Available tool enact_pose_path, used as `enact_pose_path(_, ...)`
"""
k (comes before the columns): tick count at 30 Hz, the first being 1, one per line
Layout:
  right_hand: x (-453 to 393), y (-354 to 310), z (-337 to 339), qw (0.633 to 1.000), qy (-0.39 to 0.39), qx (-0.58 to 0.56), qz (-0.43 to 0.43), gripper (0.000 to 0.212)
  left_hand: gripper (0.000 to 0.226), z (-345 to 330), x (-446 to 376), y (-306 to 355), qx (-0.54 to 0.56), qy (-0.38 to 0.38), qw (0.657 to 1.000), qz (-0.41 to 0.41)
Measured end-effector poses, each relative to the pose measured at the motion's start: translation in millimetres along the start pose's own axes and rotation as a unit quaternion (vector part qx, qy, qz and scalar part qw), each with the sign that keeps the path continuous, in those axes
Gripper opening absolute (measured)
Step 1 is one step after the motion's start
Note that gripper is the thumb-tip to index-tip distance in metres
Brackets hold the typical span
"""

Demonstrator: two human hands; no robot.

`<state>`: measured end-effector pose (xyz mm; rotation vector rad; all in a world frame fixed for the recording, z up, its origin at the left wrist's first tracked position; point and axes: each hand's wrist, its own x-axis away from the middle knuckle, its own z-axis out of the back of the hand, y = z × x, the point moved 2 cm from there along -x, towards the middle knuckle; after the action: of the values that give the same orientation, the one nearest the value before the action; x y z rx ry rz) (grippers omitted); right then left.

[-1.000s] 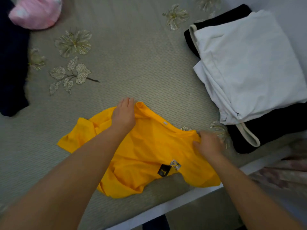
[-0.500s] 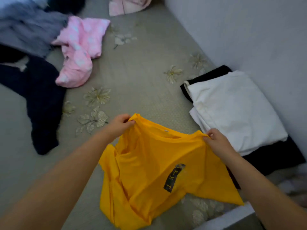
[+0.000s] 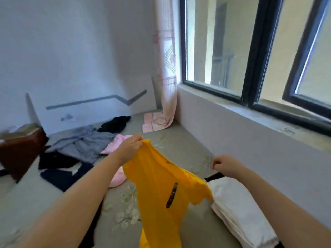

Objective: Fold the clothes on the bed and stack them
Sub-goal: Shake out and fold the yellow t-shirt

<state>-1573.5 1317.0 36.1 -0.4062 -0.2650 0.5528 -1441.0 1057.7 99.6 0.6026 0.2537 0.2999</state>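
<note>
L hand pinches yellow T-shirt by its top edge, held up over the bed, rest hanging down. R hand fingers curled, apart from shirt, gripping nothing visible. Folded white stack lies just right of shirt; unfolded clothes on bed at left.
</note>
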Motion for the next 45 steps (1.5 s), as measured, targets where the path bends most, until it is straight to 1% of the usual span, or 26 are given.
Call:
enact_pose_path(3, 37.8, -32.6, -19.7, 0.998, -0.013, -0.043, 0.04, 0.03, 0.028, 21.1, 42.5, 23.6, 0.047, 0.005, 0.998, -0.038)
enact_pose_path(4, 51.4, -45.2, -32.7, 0.997, -0.025, -0.057, 0.055, 0.035, 0.03, 26.8, 58.4, 28.9, 0.055, 0.003, 0.997, -0.051)
enact_pose_path(7, 89.2, -86.0, -82.7, 0.992, -0.046, -0.053, 0.101, 0.068, 0.026, 48.6, 106.9, 33.4, 0.104, 0.011, 0.993, -0.062)
enact_pose_path(9, 112.4, -118.5, -111.0, 0.989, -0.023, -0.032, 0.14, 0.072, 0.024, 66.0, 139.5, 33.5, 0.13, 0.014, 0.99, -0.057)
enact_pose_path(11, 136.8, -150.9, -127.0, 0.978, 0.021, -0.084, 0.192, 0.062, 0.022, 82.9, 171.5, 31.2, 0.163, 0.021, 0.985, -0.049)
enact_pose_path(13, 159.5, -179.7, -132.2, 0.946, 0.035, -0.19, 0.259, 0.043, 0.022, 100.4, 202.3, 26.9, 0.208, 0.034, 0.977, -0.044)
enact_pose_path(14, 170.3, -192.7, -134.1, 0.934, 0.012, -0.229, 0.275, 0.037, 0.022, 109.4, 216.7, 23.2, 0.232, 0.042, 0.971, -0.042)
enact_pose_path(15, 180.2, -205.1, -137.7, 0.929, -0.031, -0.251, 0.27, 0.034, 0.022, 118.7, 230.0, 18.8, 0.258, 0.049, 0.964, -0.039)
enact_pose_path(17, 196.8, -226.9, -147.6, 0.921, -0.132, -0.285, 0.229, 0.03, 0.02, 135.4, 254.6, 8.5, 0.306, 0.059, 0.95, -0.027)
enact_pose_path(18, 203.3, -235.3, -151.6, 0.918, -0.166, -0.293, 0.21, 0.032, 0.019, 143.0, 264.8, 3.3, 0.322, 0.065, 0.944, -0.02)
enact_pose_path(21, 223.3, -251.2, -154.1, 0.899, -0.216, -0.323, 0.202, 0.038, 0.017, 159.6, 289.6, -11.0, 0.345, 0.089, 0.934, 0.002)
enact_pose_path(24, 239.7, -253.2, -152.8, 0.876, -0.257, -0.353, 0.204, 0.025, 0.017, 166.0, 303.8, -17.8, 0.343, 0.105, 0.933, 0.008)
enact_pose_path(25, 246.1, -252.7, -152.2, 0.875, -0.262, -0.347, 0.212, 0.021, 0.018, 166.3, 306.4, -17.1, 0.332, 0.107, 0.937, 0.007)
enact_pose_path(28, 260.8, -240.3, -146.2, 0.896, -0.212, -0.306, 0.241, 0.03, 0.02, 157.6, 309.6, -5.8, 0.291, 0.109, 0.95, -0.003)
enact_pose_path(30, 269.5, -229.3, -139.9, 0.908, -0.185, -0.284, 0.244, 0.022, 0.019, 149.3, 306.1, 6.2, 0.251, 0.107, 0.962, -0.011)
enact_pose_path(31, 272.9, -222.9, -136.4, 0.914, -0.185, -0.262, 0.249, 0.02, 0.019, 145.2, 303.8, 11.9, 0.237, 0.106, 0.966, -0.022)
enact_pose_path(34, 284.9, -211.0, -119.9, 0.919, -0.207, -0.199, 0.27, 0.027, 0.017, 137.5, 293.8, 29.2, 0.211, 0.1, 0.97, -0.062)
enact_pose_path(35, 287.3, -207.8, -115.3, 0.927, -0.197, -0.162, 0.275, 0.028, 0.014, 136.5, 290.3, 34.2, 0.199, 0.102, 0.972, -0.069)
enact_pose_path(36, 288.1, -205.2, -109.4, 0.938, -0.164, -0.122, 0.279, 0.029, 0.01, 136.3, 286.6, 39.3, 0.188, 0.104, 0.974, -0.075)
enact_pose_path(37, 285.8, -202.1, -101.6, 0.949, -0.112, -0.092, 0.28, 0.029, 0.007, 136.7, 283.6, 44.5, 0.181, 0.105, 0.974, -0.081)
enact_pose_path(38, 282.1, -199.5, -91.6, 0.959, -0.037, -0.079, 0.271, 0.028, 0.005, 137.6, 280.8, 49.3, 0.179, 0.105, 0.974, -0.088)
enact_pose_path(39, 277.2, -196.8, -81.3, 0.961, 0.047, -0.084, 0.259, 0.029, 0.005, 139.3, 278.7, 54.1, 0.176, 0.108, 0.973, -0.098)
enact_pose_path(41, 270.1, -196.7, -67.2, 0.948, 0.19, -0.068, 0.246, 0.04, 0.004, 143.9, 275.1, 63.8, 0.151, 0.122, 0.973, -0.125)
enact_pose_path(43, 259.0, -198.6, -67.9, 0.941, 0.248, 0.019, 0.229, 0.059, 0.005, 147.9, 269.4, 71.5, 0.102, 0.155, 0.97, -0.158)
enact_pose_path(44, 251.7, -198.8, -74.2, 0.945, 0.246, 0.059, 0.208, 0.067, 0.008, 150.2, 267.0, 74.7, 0.064, 0.189, 0.964, -0.178)
enact_pose_path(45, 246.3, -199.5, -80.6, 0.95, 0.238, 0.083, 0.186, 0.073, 0.01, 153.4, 266.4, 78.0, 0.016, 0.242, 0.948, -0.207)
